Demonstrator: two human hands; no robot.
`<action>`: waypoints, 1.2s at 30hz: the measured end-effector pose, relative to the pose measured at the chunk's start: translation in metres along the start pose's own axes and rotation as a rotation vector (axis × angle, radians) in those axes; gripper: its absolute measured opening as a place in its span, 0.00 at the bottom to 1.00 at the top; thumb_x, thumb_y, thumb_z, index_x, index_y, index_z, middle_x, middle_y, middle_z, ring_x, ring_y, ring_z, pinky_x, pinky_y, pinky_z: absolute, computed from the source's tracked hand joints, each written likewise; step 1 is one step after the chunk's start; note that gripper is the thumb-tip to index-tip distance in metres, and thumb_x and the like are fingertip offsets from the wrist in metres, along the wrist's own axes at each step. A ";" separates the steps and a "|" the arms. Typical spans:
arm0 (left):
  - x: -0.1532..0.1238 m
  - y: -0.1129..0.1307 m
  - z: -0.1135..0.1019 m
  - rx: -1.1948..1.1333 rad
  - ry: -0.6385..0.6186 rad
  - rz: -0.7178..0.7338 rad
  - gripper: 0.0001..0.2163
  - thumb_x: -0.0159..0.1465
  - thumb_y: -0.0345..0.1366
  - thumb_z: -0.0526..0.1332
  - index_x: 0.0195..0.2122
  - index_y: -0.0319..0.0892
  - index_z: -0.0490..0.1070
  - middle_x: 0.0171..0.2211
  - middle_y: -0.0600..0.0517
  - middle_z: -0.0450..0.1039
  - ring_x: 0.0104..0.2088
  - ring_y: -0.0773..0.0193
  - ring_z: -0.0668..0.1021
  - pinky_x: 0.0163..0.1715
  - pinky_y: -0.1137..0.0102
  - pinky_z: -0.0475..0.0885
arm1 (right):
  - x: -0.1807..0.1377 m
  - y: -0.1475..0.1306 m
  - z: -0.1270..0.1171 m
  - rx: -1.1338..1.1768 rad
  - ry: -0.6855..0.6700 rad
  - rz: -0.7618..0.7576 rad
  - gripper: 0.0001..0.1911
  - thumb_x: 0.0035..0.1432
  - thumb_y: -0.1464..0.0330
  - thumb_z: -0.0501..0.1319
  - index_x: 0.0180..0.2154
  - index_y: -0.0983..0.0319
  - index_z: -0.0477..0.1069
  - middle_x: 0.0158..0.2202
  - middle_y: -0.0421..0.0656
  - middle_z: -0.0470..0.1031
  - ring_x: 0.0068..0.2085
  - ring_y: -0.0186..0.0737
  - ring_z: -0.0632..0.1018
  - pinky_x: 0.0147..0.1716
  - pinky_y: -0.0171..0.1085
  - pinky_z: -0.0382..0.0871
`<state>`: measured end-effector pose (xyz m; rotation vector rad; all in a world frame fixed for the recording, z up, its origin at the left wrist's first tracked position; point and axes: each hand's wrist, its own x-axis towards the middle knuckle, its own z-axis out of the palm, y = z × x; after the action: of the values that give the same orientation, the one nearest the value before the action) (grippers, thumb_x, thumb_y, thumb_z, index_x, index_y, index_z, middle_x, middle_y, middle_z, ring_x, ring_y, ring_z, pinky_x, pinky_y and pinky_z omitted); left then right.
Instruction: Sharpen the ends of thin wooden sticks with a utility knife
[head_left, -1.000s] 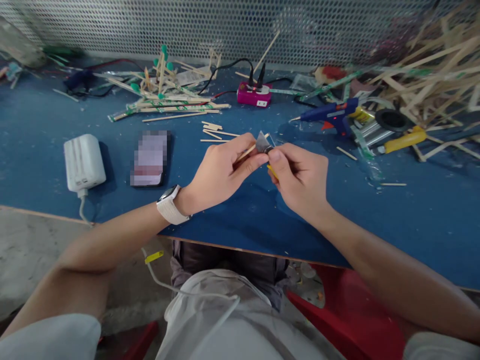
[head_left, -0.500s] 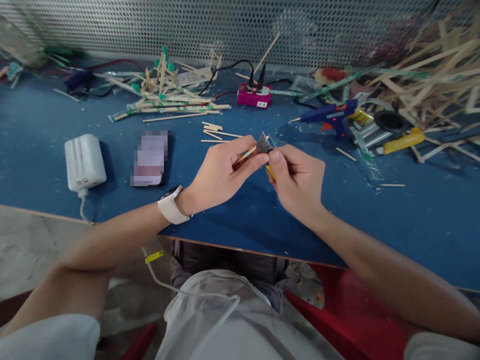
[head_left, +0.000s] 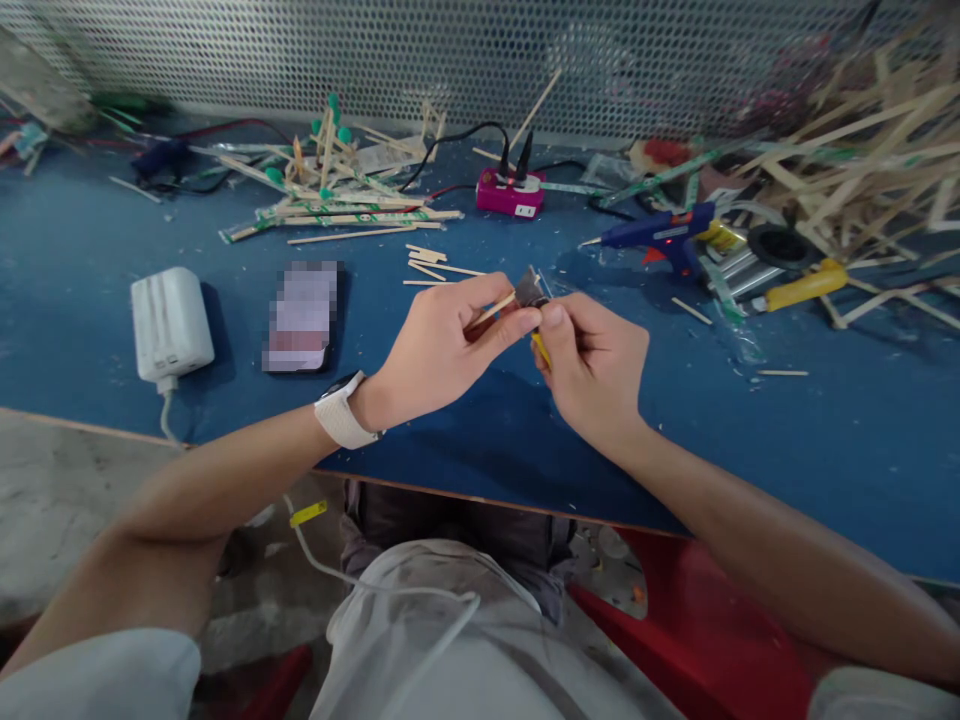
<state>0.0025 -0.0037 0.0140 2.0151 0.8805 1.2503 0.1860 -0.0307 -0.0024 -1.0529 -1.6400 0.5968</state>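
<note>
My left hand [head_left: 442, 345] pinches a thin wooden stick [head_left: 495, 307] between thumb and fingers, above the blue table [head_left: 112, 300]. My right hand [head_left: 592, 365] is closed round a yellow-handled utility knife [head_left: 534, 300]; its grey blade tip rests against the stick's end. Both hands meet just above the table's middle. A white watch sits on my left wrist.
A phone [head_left: 301, 315] and a white power bank [head_left: 171, 324] lie at the left. Loose sticks [head_left: 431, 267], a pink power strip [head_left: 510, 192], a blue glue gun [head_left: 660, 233] and a heap of wooden strips [head_left: 862, 170] lie beyond. A red stool [head_left: 697, 630] stands below.
Both hands have stayed together and barely shifted; the knife blade has moved slightly along the stick's end.
</note>
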 end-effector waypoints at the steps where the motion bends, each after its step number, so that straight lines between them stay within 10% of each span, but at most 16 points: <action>1: 0.000 0.000 0.000 0.004 0.001 -0.001 0.29 0.70 0.63 0.63 0.26 0.45 0.57 0.22 0.58 0.50 0.23 0.68 0.56 0.23 0.66 0.50 | 0.000 0.000 0.000 0.002 0.000 0.002 0.24 0.78 0.53 0.59 0.30 0.59 0.71 0.22 0.36 0.69 0.23 0.31 0.68 0.27 0.37 0.61; 23: 0.000 -0.002 -0.003 -0.095 0.007 -0.057 0.22 0.78 0.54 0.56 0.33 0.45 0.73 0.21 0.58 0.57 0.22 0.70 0.60 0.24 0.66 0.56 | 0.004 -0.007 0.003 0.243 0.113 0.070 0.22 0.77 0.51 0.60 0.34 0.58 0.75 0.20 0.35 0.66 0.19 0.32 0.67 0.19 0.37 0.61; 36: -0.004 0.000 -0.005 -0.088 -0.056 -0.066 0.19 0.80 0.49 0.53 0.35 0.44 0.68 0.25 0.58 0.61 0.24 0.71 0.63 0.25 0.71 0.60 | 0.005 0.005 -0.010 -0.215 -0.077 -0.237 0.15 0.77 0.58 0.61 0.36 0.58 0.67 0.21 0.34 0.65 0.20 0.30 0.66 0.23 0.37 0.57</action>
<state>-0.0036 -0.0065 0.0138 1.9276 0.8437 1.1706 0.1971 -0.0256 -0.0005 -0.9784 -1.8961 0.3129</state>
